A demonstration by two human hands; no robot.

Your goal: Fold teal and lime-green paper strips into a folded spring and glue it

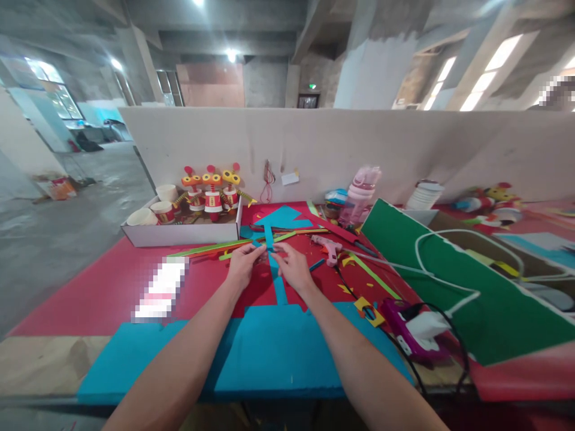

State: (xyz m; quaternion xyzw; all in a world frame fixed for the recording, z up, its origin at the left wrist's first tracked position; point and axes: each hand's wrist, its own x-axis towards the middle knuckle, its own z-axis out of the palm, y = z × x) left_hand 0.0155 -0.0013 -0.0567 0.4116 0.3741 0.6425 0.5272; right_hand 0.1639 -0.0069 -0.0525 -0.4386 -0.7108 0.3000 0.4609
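My left hand [242, 264] and my right hand [293, 267] meet above the middle of the table, fingertips pinched close together. Between them is a small, dark-blue folded paper strip [269, 249], partly hidden by my fingers. A longer blue paper strip [279, 290] runs beneath the hands toward a blue paper sheet [284, 218] at the back. Nearer to me, a large blue sheet [265, 353] lies under my forearms. Just right of my right hand rests a pink hot glue gun [331, 248].
At back left, a white box [184, 235] holds paper-cup figures and cups. A pink bottle [359, 194] stands at the back. On the right are a green board [449, 293], cables and a purple power strip [411, 335]. Paper strips and yellow scraps litter the red tabletop [103, 287].
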